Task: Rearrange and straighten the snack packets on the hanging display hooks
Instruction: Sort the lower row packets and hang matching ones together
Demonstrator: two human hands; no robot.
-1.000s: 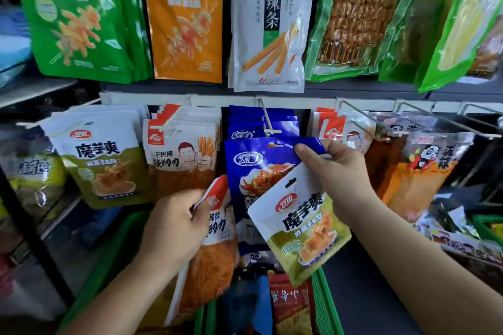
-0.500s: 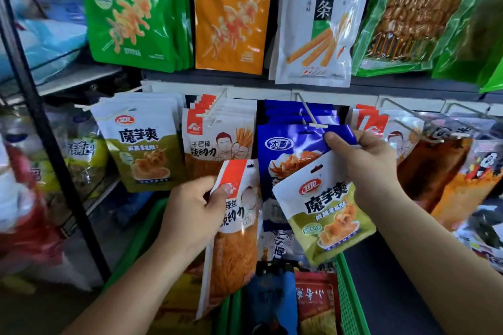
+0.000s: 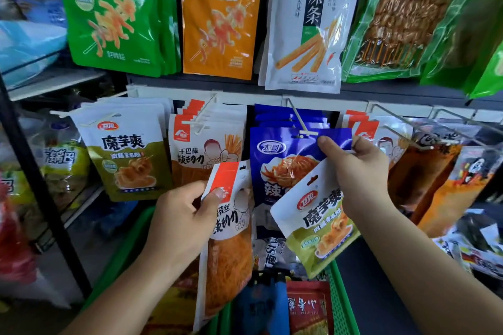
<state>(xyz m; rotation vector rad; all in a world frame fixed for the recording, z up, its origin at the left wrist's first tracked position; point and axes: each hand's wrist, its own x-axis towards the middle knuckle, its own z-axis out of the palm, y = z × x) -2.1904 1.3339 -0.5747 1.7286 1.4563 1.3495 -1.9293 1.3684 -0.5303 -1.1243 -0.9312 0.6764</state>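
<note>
Now — left hand (image 3: 181, 221) pinches orange packet (image 3: 227, 253) | right hand (image 3: 359, 174) pinches olive packet (image 3: 317, 221) — against blue packet (image 3: 283, 163).

The tall green foil snack pouch (image 3: 114, 13) and its orange (image 3: 220, 16) and white (image 3: 307, 22) neighbours on the upper row lose their tops to the frame's upper edge. Stacked blue packets (image 3: 275, 117) show only their top edges behind the front one. Goods on the dark metal side shelf (image 3: 54, 84) at left are blurred; their labels cannot be read.
</note>
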